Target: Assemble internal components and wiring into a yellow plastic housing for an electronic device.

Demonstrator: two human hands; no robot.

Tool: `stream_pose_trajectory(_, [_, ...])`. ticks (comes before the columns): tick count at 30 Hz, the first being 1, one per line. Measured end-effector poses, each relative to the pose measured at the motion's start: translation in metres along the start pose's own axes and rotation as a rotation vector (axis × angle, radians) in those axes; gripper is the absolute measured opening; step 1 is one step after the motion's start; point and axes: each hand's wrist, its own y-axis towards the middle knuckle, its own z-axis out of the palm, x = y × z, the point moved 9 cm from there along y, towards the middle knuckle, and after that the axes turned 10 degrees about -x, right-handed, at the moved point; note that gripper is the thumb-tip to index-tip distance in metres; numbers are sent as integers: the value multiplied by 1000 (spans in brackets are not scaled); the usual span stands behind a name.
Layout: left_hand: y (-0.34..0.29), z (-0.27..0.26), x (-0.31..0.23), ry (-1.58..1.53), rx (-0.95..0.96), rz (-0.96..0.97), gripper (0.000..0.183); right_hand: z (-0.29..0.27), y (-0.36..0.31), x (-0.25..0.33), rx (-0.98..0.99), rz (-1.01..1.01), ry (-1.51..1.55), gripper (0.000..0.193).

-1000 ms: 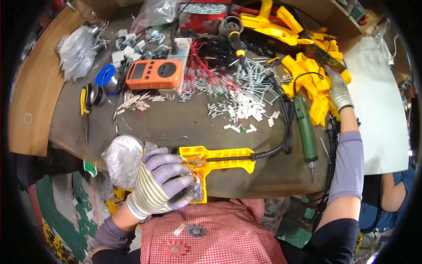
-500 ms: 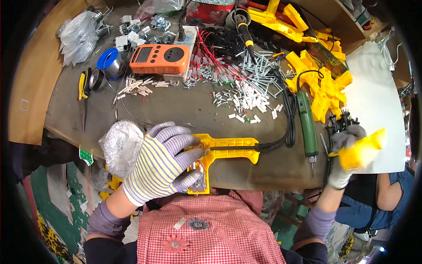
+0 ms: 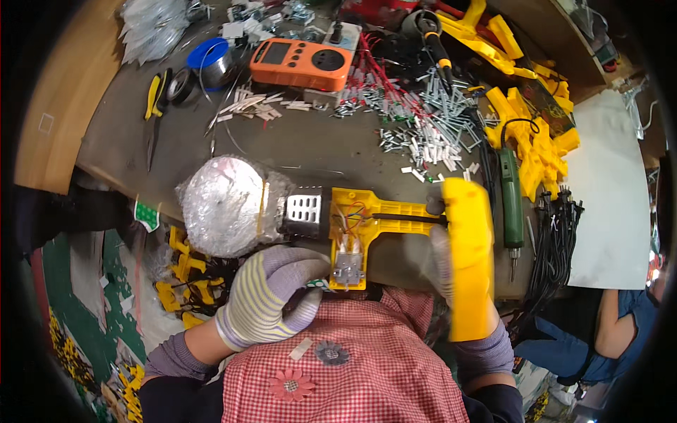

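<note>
- left hand [image 3: 271,296]: gloved, curled loosely, gripping nothing, beside the open yellow housing [image 3: 360,233] at the tabletop's [image 3: 310,151] near edge.
- right hand [image 3: 444,264]: gloved, gripping a yellow cover piece [image 3: 469,257].

workbench [image 3: 310,151] | orange meter [image 3: 302,63] | loose screws [image 3: 430,123] | green screwdriver [image 3: 513,194] | yellow plastic shells [image 3: 532,137]

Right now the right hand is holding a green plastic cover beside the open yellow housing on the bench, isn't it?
Not quite: the cover in the right hand is yellow, not green, as the head view shows. It is indeed held beside the open yellow housing on the bench.
</note>
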Motion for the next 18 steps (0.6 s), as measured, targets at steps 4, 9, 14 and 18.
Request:
stream_pose_trajectory(4, [-23,7,29,-269,52,-433,32,31,3,26,157,-339,-385,45])
stream_pose_trajectory(9, [-35,7,33,-491,-32,-519,29,46,5,38,369,-350,-391,73])
stream_pose_trajectory(14, [-45,20,38,-927,66,-891,34,55,2,40,338,-412,-576,111])
stream_pose_trajectory(18, [-49,23,41,-1117,49,-1072,37,61,3,33,371,-377,-619,110])
